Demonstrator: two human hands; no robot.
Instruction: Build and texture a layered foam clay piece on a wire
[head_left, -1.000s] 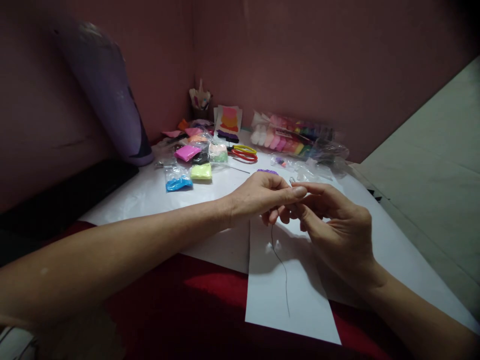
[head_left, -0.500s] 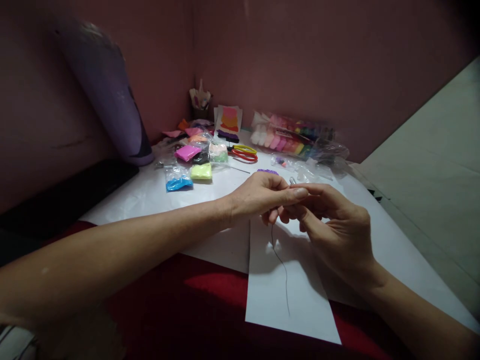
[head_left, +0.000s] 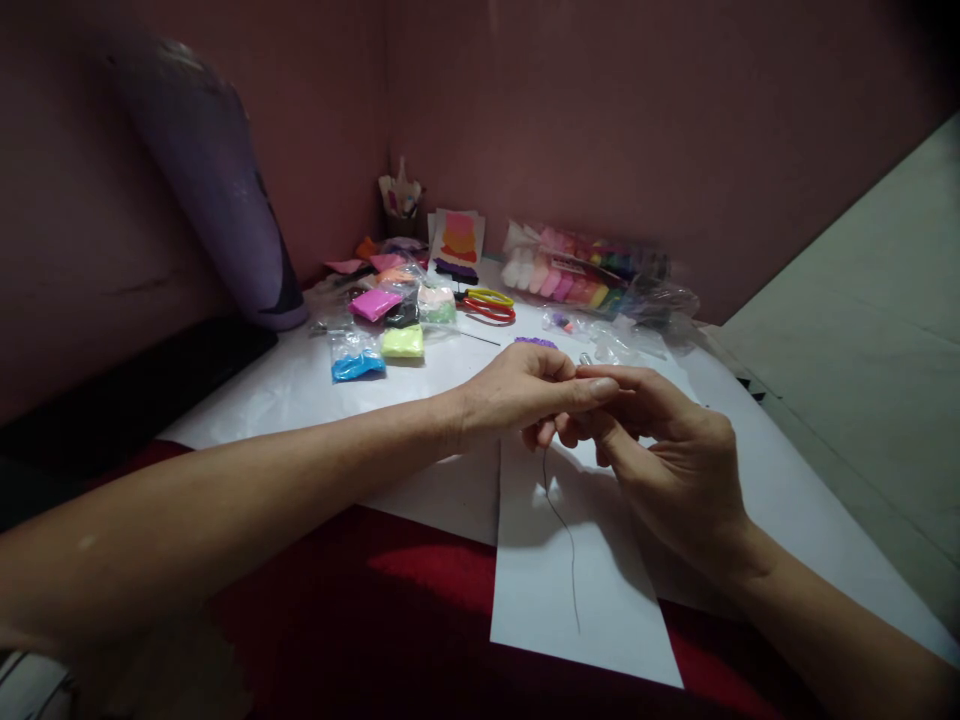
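My left hand (head_left: pixel 525 395) and my right hand (head_left: pixel 667 450) meet above a white sheet of paper (head_left: pixel 592 590), fingers pinched together. A thin dark wire (head_left: pixel 562 530) hangs down from between the fingers and its tail rests on the paper. Both hands seem to grip the wire's upper end, which the fingers hide. A small metal piece (head_left: pixel 584 359) shows just beyond the fingertips; whether it is held I cannot tell.
Small bags of coloured clay (head_left: pixel 390 320) lie at the back left, with scissors (head_left: pixel 487 305) beside them. A pack of clay sticks (head_left: pixel 585 275), a small card (head_left: pixel 457 242) and a cup (head_left: pixel 401 205) stand near the wall. A purple roll (head_left: pixel 217 190) leans at left.
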